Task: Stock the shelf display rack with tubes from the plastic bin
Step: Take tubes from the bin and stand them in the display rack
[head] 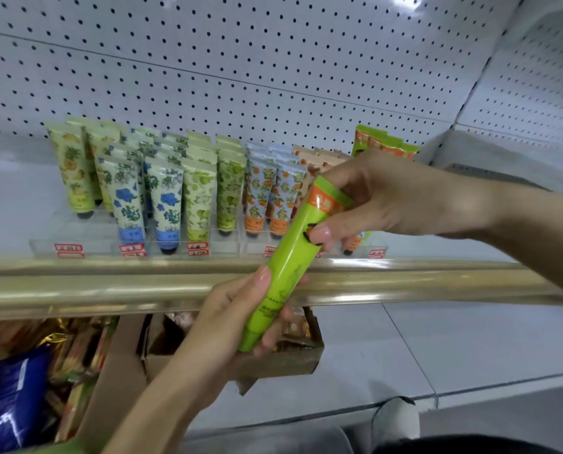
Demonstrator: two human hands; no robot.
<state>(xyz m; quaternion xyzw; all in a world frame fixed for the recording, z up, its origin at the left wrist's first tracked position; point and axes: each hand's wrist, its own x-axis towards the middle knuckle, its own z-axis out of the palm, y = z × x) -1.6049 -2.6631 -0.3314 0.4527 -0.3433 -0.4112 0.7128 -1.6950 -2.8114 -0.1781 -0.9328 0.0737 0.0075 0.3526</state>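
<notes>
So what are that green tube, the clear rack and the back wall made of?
The green tube: looks like soft glossy plastic; light streaks run along it. The clear rack: hard see-through plastic, probably acrylic; the shelf shows through it. The back wall: likely painted metal, matte pale grey, punched with even rows of holes.

Cardboard box (290, 362), perhaps snack packets (80, 345)

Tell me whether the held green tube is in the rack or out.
Out. The green tube is tilted in front of the shelf rail, left hand gripping its cap end, right hand its top.
</notes>
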